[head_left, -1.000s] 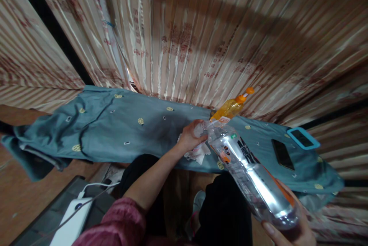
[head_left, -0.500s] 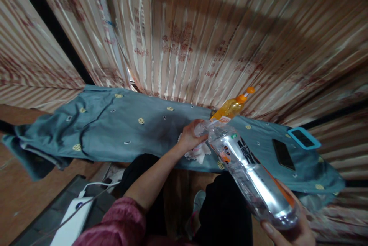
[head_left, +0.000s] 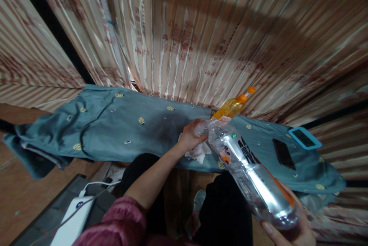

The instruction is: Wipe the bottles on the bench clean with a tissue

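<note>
Head view: the right hand (head_left: 290, 232), at the bottom right corner of the picture, has its fingers wrapped around the base of a large clear plastic bottle (head_left: 253, 179), held tilted over the near edge of a table under a blue cloth (head_left: 115, 131). The left hand (head_left: 189, 136) pinches a crumpled white tissue (head_left: 198, 153) against the bottle's neck. The bottle looks light, smooth and easily dented; gripping its base and neck seems steadiest. An orange drink bottle (head_left: 231, 108) stands behind.

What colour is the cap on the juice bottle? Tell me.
Orange, on the juice bottle standing behind the left hand; head view.
</note>
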`<state>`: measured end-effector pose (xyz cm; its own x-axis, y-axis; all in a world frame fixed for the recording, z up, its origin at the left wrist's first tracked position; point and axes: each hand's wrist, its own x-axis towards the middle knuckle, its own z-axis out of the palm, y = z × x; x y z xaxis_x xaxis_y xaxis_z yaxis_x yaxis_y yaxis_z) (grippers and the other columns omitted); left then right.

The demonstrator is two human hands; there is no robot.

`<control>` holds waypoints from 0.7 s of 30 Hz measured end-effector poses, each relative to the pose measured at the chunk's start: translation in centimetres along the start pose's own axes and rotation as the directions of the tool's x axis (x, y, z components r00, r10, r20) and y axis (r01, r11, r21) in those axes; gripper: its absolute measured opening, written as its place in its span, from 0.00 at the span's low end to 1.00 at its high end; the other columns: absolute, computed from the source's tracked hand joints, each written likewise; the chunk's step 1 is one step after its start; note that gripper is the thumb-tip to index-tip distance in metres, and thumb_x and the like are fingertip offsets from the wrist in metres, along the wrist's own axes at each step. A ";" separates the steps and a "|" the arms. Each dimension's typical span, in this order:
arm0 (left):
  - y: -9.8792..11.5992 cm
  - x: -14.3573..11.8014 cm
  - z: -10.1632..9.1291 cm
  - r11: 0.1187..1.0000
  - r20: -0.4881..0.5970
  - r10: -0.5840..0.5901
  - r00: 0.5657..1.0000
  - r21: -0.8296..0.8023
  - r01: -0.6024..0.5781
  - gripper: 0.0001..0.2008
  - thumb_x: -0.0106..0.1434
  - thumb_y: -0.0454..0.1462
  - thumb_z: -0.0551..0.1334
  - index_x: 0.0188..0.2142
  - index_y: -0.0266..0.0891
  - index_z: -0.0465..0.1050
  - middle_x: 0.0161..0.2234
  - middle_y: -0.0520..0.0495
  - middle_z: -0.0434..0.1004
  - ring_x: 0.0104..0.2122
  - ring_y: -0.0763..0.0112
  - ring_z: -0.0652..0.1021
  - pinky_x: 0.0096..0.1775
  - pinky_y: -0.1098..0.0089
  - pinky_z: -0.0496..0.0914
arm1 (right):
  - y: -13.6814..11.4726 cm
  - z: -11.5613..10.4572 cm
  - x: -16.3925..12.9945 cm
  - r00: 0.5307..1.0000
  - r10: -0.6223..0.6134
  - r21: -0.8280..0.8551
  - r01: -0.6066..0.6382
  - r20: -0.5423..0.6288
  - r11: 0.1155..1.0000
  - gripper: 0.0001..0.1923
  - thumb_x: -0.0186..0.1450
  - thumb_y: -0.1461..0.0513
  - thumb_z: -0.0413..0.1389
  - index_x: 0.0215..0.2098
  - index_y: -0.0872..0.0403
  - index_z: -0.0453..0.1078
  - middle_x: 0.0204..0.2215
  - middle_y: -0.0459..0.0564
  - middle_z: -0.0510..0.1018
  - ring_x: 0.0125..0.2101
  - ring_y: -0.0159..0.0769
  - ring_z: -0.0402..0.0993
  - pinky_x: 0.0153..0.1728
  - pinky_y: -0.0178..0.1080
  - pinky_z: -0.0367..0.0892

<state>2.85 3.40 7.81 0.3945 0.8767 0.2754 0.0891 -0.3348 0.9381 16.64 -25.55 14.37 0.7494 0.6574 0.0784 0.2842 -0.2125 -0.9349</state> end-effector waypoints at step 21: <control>-0.1 0.0 0.1 1.000 -0.013 -0.006 1.000 -0.017 0.006 0.26 0.53 0.38 0.77 0.51 0.41 0.77 0.52 0.45 0.86 0.52 0.53 0.84 0.58 0.57 0.76 | -0.9 0.7 -0.4 0.999 -0.029 -0.035 0.028 -0.022 0.999 0.53 0.52 0.37 0.71 0.65 0.53 0.63 0.67 0.64 0.67 0.69 0.72 0.57 0.72 0.67 0.47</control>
<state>2.93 3.43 7.70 0.3823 0.8830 0.2723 0.0760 -0.3237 0.9431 15.65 -25.07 14.92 0.7539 0.6473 0.1126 0.3255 -0.2191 -0.9198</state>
